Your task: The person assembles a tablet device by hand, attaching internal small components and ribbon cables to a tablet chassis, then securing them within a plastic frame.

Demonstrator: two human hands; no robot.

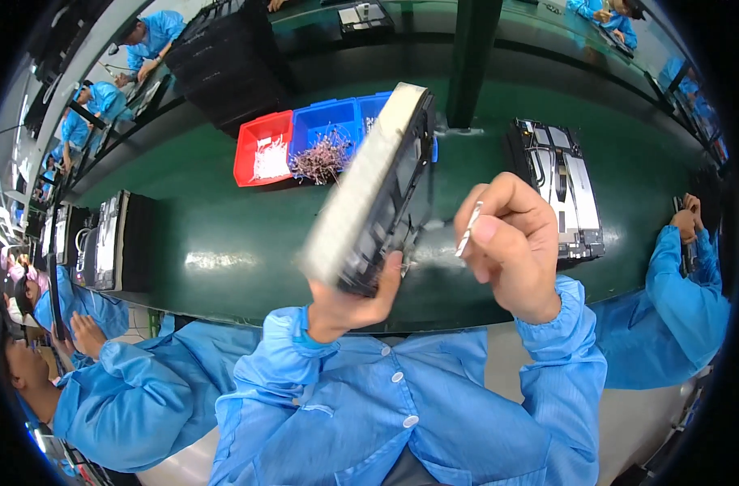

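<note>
Green workbench [215, 219] spans a room of blue-coated workers [155, 405], parts bins [309, 121] at eleven o'clock, stacked units [576, 202] between two and three. The left hand [345, 309] grips a tilted electronic unit [369, 166] centrally; the right hand [522, 243], at three, pinches a white strip [467, 232] closely, apart from it, so work seems unfinished.

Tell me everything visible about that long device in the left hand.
The device is a long, boxy slab: one side whitish and plain, the adjoining face dark with small parts and thin dark lines. Blurred, its material uncertain, it leans rightward at the top, partly hiding blue bins; the left hand grips its lower end.
</note>
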